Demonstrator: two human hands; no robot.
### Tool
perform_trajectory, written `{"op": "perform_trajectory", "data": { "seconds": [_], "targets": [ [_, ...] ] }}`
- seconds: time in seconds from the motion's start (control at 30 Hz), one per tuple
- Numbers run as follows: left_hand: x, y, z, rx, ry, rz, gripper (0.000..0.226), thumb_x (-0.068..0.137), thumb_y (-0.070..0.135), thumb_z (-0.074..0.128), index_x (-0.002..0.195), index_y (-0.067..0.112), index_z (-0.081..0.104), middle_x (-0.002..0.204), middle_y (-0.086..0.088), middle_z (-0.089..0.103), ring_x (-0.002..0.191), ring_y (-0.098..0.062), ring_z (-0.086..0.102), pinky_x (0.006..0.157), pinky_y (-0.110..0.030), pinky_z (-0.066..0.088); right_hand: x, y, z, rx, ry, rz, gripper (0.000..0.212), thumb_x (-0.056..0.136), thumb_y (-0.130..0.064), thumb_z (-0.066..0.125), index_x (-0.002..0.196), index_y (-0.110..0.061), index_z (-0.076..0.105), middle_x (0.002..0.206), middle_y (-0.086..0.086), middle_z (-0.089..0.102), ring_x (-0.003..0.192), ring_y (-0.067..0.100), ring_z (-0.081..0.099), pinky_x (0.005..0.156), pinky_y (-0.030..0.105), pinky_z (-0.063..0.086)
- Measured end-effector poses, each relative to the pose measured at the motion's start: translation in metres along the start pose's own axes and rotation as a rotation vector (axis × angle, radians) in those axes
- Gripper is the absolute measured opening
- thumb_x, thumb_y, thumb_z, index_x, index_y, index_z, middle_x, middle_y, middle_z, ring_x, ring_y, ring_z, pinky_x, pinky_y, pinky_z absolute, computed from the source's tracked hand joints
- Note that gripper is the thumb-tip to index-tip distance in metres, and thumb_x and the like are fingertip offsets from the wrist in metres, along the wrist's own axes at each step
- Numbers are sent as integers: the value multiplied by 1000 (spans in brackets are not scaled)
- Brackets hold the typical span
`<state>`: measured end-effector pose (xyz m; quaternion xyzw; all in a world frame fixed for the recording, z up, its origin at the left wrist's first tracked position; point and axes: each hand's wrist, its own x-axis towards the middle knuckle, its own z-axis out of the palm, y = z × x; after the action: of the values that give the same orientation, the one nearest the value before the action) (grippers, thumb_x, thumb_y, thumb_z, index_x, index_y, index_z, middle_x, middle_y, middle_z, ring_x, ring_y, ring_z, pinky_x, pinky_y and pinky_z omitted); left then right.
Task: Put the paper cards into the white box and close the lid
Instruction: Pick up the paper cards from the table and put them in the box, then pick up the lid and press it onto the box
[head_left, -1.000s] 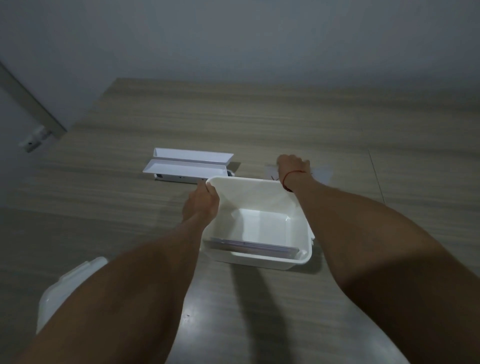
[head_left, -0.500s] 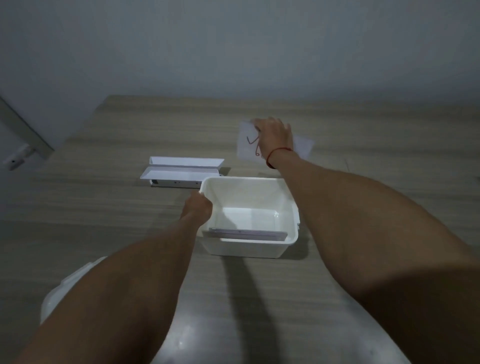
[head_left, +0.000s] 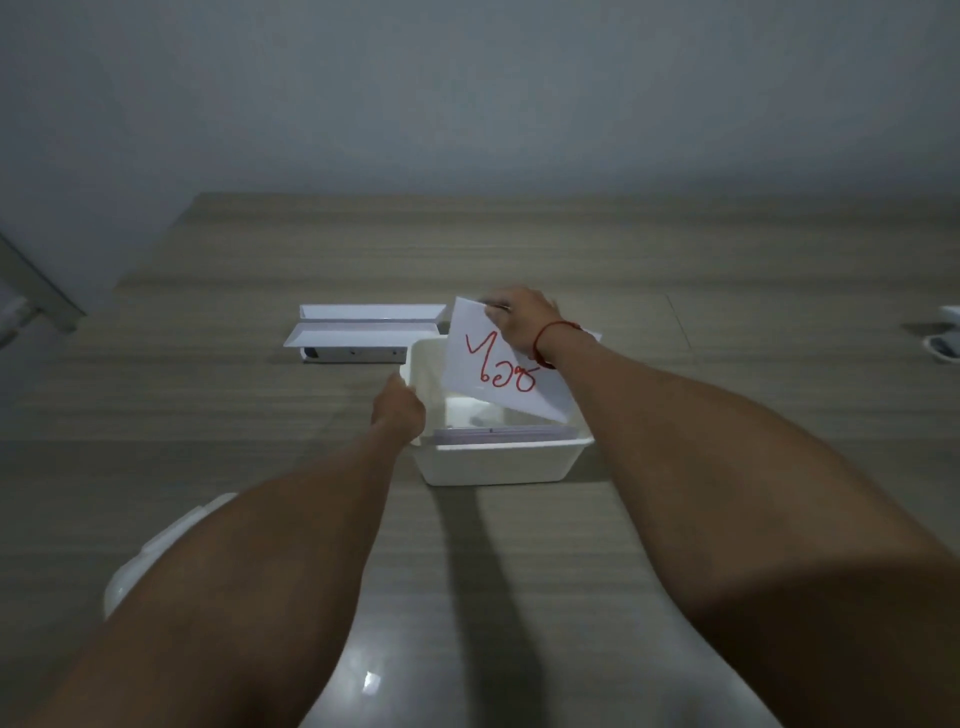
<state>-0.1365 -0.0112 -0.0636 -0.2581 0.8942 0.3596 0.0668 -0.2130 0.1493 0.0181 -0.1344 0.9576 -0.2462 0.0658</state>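
An open white box (head_left: 493, 462) stands on the wooden table in front of me. My left hand (head_left: 400, 410) grips its left rim. My right hand (head_left: 519, 322), with a red string at the wrist, holds a white paper card (head_left: 493, 364) with red writing, tilted over the box's far right side. Several cards (head_left: 498, 434) stand on edge inside the box against its near wall. The white lid (head_left: 156, 561) lies at the near left, partly hidden by my left forearm.
A long white folded-open carton (head_left: 363, 332) lies on the table just behind and left of the box. Small white objects (head_left: 945, 343) sit at the far right edge. A grey wall runs along the table's back.
My right hand has lifted the card with red writing off the table behind the box and brought it back over the box opening. My left hand stays on the box rim.
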Motion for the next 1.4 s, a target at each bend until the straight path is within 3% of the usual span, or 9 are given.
{"op": "perform_trajectory", "data": {
  "seconds": [0.2, 0.4, 0.63, 0.73, 0.83, 0.93, 1.07, 1.27, 1.4],
  "targets": [
    [0, -6, 1, -64, 7, -10, 40, 101, 18, 34, 136, 2, 43, 137, -23, 50, 125, -37, 50, 98, -35, 40, -21, 3, 28, 66, -177, 71, 32, 95, -26, 46, 120, -28, 66, 129, 5, 63, 119, 29, 57, 106, 42, 44],
    [-5, -5, 2, -67, 5, -2, 39, 101, 18, 34, 134, 0, 45, 136, -24, 51, 123, -38, 50, 96, -37, 43, -35, 11, 36, -4, -331, 77, 34, 97, -22, 47, 128, -21, 61, 137, 7, 58, 125, 26, 53, 110, 38, 40],
    [-7, -8, 2, -77, -5, -5, 40, 102, 21, 30, 131, -1, 46, 131, -24, 53, 120, -40, 52, 95, -40, 45, -52, 5, 50, -135, -548, 78, 29, 91, -23, 56, 116, -23, 70, 125, 2, 67, 116, 23, 60, 105, 36, 45],
    [-8, -9, -3, -90, -5, -53, 42, 100, 20, 30, 127, -4, 52, 129, -24, 57, 117, -41, 55, 95, -43, 50, -54, -4, 40, -164, -539, 91, 33, 92, -26, 51, 116, -12, 68, 129, 5, 65, 121, 29, 58, 106, 41, 45],
    [-17, -9, -19, -57, 10, -70, 40, 98, 13, 33, 122, -9, 56, 130, -25, 55, 115, -38, 55, 93, -39, 44, -54, -24, 22, -174, -473, 92, 41, 96, -31, 45, 127, -10, 61, 137, 7, 57, 126, 30, 53, 109, 41, 40],
    [-24, -18, -51, -74, 76, -124, 48, 99, 24, 35, 131, -8, 50, 136, -25, 53, 115, -35, 54, 90, -36, 43, -48, -60, 14, -236, -432, -9, 45, 99, -37, 40, 133, -13, 56, 146, 7, 47, 133, 29, 46, 113, 44, 34],
    [-26, -62, -111, -35, 144, -188, 56, 98, 32, 32, 130, -9, 54, 137, -27, 53, 126, -40, 51, 100, -36, 43, -46, -128, 32, -277, -446, -177, 45, 100, -34, 41, 137, -12, 52, 148, 9, 45, 133, 29, 45, 113, 43, 35],
    [-63, -176, -173, -8, 299, -399, 55, 96, 33, 34, 124, -7, 59, 134, -26, 56, 124, -39, 55, 100, -36, 45, -67, -217, 107, -302, -596, -323, 51, 100, -36, 42, 146, -14, 40, 158, 6, 30, 144, 27, 31, 117, 37, 25],
    [-91, -242, -173, -44, 326, -617, 52, 94, 32, 44, 126, -6, 57, 135, -24, 57, 126, -37, 55, 102, -36, 44, -83, -231, 180, -306, -637, -258, 52, 98, -36, 45, 137, -2, 47, 146, 17, 47, 133, 32, 47, 107, 36, 39]
  ]
}}
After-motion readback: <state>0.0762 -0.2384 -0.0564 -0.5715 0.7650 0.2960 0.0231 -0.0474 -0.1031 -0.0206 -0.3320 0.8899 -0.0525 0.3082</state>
